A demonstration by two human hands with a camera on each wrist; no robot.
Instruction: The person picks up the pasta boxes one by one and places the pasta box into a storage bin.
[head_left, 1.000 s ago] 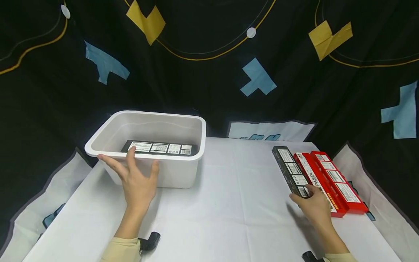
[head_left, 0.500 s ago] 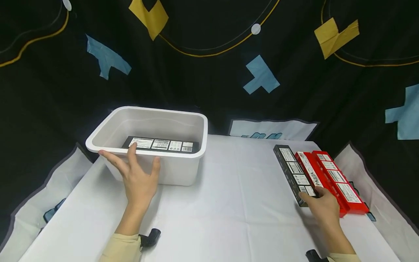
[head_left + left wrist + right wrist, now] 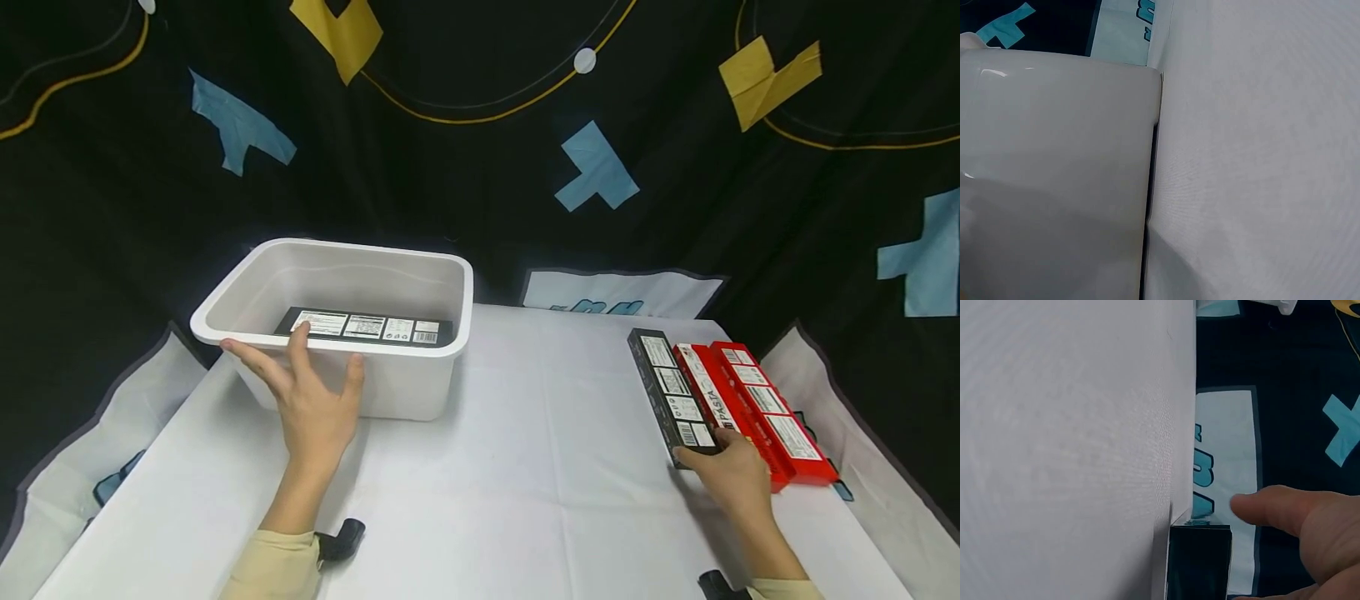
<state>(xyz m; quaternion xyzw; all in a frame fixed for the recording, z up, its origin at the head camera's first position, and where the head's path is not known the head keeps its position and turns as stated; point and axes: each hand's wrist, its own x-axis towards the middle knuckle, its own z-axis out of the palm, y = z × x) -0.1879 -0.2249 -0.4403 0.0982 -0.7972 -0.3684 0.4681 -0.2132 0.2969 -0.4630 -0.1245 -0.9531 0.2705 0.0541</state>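
My left hand (image 3: 318, 417) is at the near side of the bin (image 3: 397, 387), its fingers straight and spread wide. They lie up along the near wall, the tip of one reaching over the rim. In my left wrist view the bin's pale wall fills one side.

My right hand (image 3: 737, 479) is well to the right of the bin, over the near end of the black box (image 3: 671, 387). I have thumb and fingers set wide, one on each side of that end. The right wrist view shows a small gap between my straight thumb and the box, so I am not pinching it; whether my fingers touch it, I cannot tell.

The black box lies flat on the white table (image 3: 495, 500), labels up, well to the right of the bin. Just beyond it from the bin lies the PASTA box (image 3: 708, 387), red with a white strip, and farthest out the red box (image 3: 772, 412), white labels up. Inside the bin is the dark box (image 3: 363, 327), lying crosswise, its labels up too.

Behind the bin hangs the black curtain (image 3: 450, 192), patched with blue and yellow tape.
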